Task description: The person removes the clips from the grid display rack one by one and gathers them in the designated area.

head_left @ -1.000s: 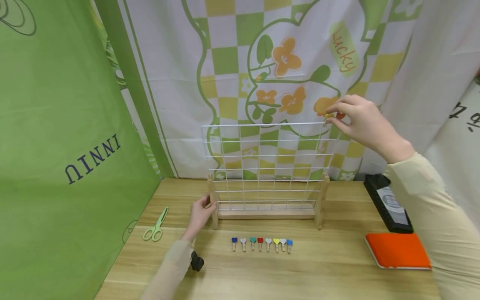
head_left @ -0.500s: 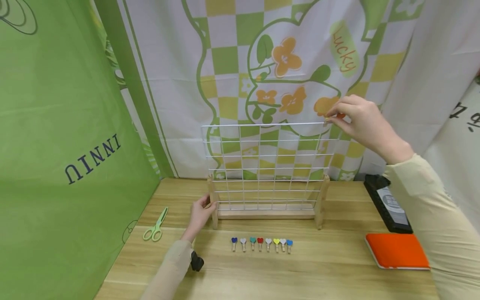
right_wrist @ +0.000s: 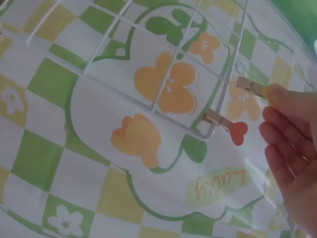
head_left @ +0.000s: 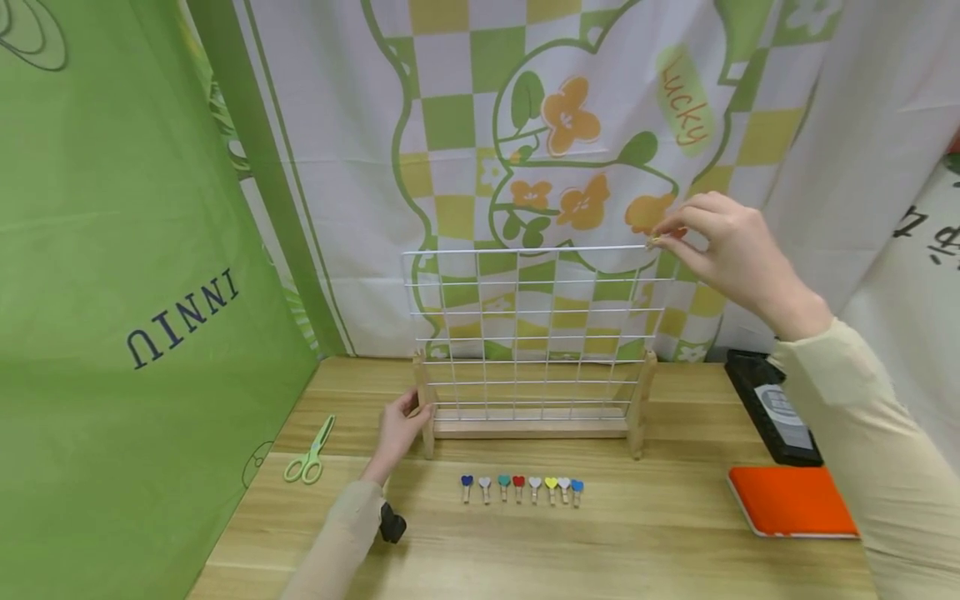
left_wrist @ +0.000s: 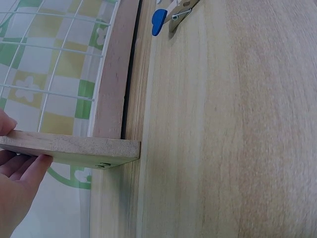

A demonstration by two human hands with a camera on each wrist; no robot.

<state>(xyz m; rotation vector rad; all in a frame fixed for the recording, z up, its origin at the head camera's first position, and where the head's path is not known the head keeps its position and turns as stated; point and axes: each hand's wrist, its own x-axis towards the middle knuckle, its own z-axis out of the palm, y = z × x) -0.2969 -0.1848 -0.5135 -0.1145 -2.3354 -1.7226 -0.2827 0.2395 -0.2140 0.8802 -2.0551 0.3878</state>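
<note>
A white wire grid (head_left: 525,249) stands upright in a wooden stand (head_left: 529,429). My left hand (head_left: 397,433) grips the stand's left upright (left_wrist: 84,148), thumb on one face and fingers on the other. At the grid's top right, my right hand (head_left: 735,250) pinches a small wooden clothespin (right_wrist: 251,87) between thumb and forefinger. Its tip is right at the top rail; the fingertips mostly hide its yellow end. Beside it, a clothespin with a red heart (right_wrist: 238,133) is clipped near the grid's corner. Several heart clothespins (head_left: 519,482) lie in a row before the stand.
Green scissors (head_left: 309,454) lie left of the stand on the wooden table (head_left: 600,558). An orange notebook (head_left: 791,500) and a black case with a pale label (head_left: 772,408) are at the right, near my right sleeve. A patterned curtain (head_left: 442,121) hangs behind the grid.
The clothespin in my right hand has shifted slightly at the top rail, and less of its yellow end shows now. The left hand keeps its hold on the upright.
</note>
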